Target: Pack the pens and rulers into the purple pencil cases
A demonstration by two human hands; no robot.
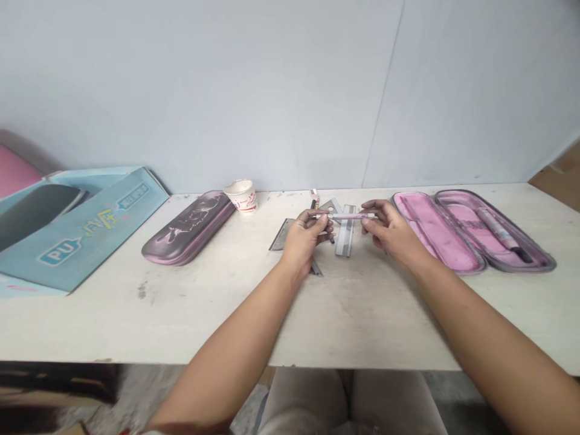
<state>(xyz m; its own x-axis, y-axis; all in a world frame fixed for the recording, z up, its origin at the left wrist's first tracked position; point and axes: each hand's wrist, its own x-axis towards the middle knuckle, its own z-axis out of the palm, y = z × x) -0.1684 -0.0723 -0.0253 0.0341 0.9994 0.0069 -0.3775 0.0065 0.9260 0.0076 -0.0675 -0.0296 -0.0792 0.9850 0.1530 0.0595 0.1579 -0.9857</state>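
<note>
Left hand point(304, 240), right hand point(390, 232), both pinching (forearms point(235, 338) bare)

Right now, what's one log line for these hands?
left hand: pink pen | right hand: pink pen | near: open pink pencil case

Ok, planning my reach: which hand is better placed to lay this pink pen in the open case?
Probably the right hand: it holds the pen beside the open case; the left hand sits farther.

The open pencil case point(430, 229) has a bright pink lining inside a mauve-grey rim, the closed pencil case point(188, 228) shows pale swirls on dark mauve, and the pen point(348, 215) is pale pink.
</note>
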